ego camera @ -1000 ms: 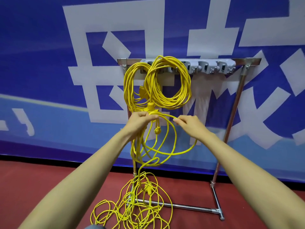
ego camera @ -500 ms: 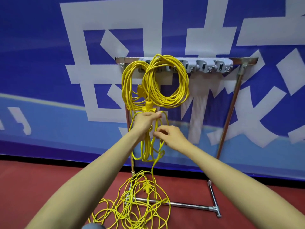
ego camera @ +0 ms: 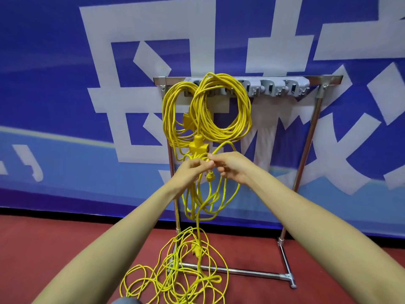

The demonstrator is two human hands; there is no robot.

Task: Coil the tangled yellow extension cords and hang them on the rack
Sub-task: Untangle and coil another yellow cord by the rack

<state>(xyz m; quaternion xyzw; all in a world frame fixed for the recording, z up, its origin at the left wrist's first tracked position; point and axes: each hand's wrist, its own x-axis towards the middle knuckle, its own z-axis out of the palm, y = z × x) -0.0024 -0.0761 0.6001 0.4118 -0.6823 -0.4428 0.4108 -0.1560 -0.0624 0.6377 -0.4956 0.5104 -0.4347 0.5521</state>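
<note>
Blue banner (ego camera: 65, 84) behind; L hand (ego camera: 192, 172) grips cord loops (ego camera: 203, 205), R hand (ego camera: 232, 167) just beside it pinches strand (ego camera: 221, 146). Make loops even-sized, draw slack from below.

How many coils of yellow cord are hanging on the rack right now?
2. The left coil hangs at the rack's left end; the right coil hangs beside it, overlapping it. The left hand and right hand hold loose loops, unhung; tangled cord lies on the floor.
</note>
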